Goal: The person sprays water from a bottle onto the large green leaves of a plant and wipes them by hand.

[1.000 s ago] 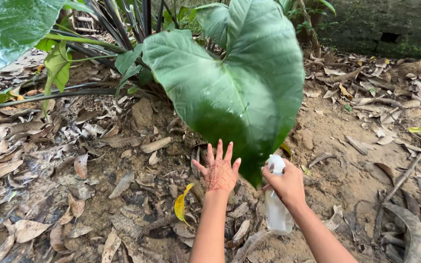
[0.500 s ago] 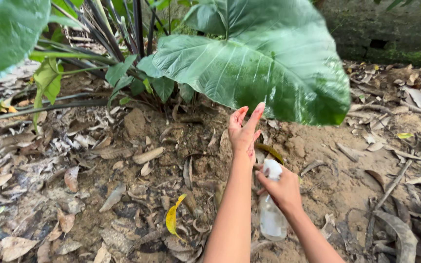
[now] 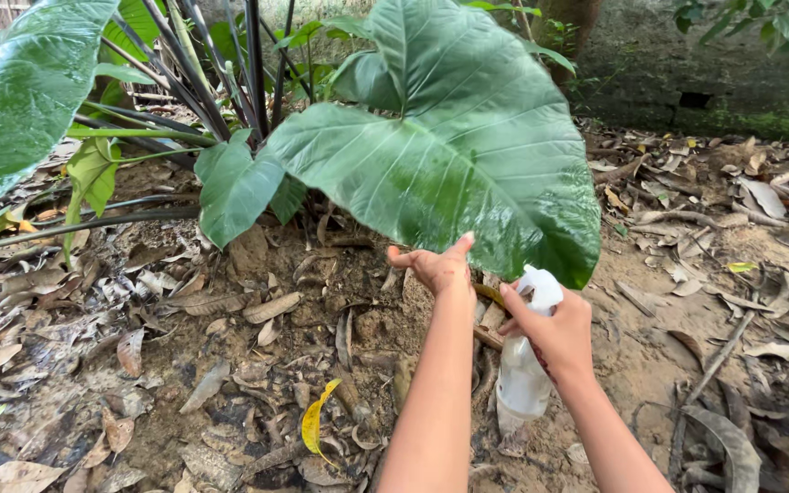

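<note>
A big wet green leaf point(image 3: 449, 155) hangs over the bare soil in the middle of the head view. My left hand point(image 3: 436, 267) reaches under its lower edge, palm up, fingers touching the leaf's underside. My right hand point(image 3: 554, 330) grips a clear plastic spray bottle point(image 3: 524, 374) with a white nozzle, held just below the leaf's tip, nozzle pointing up toward the leaf.
Dark stalks point(image 3: 253, 64) rise behind the leaf, with another large leaf point(image 3: 20, 91) at the upper left. Dry brown leaves and twigs cover the ground, and a yellow leaf point(image 3: 314, 420) lies near my left arm. A mossy wall point(image 3: 687, 73) stands at the back right.
My left hand rose from beside the leaf tip to under the leaf's edge and now supports it. The right hand with the bottle lifted slightly toward the leaf.
</note>
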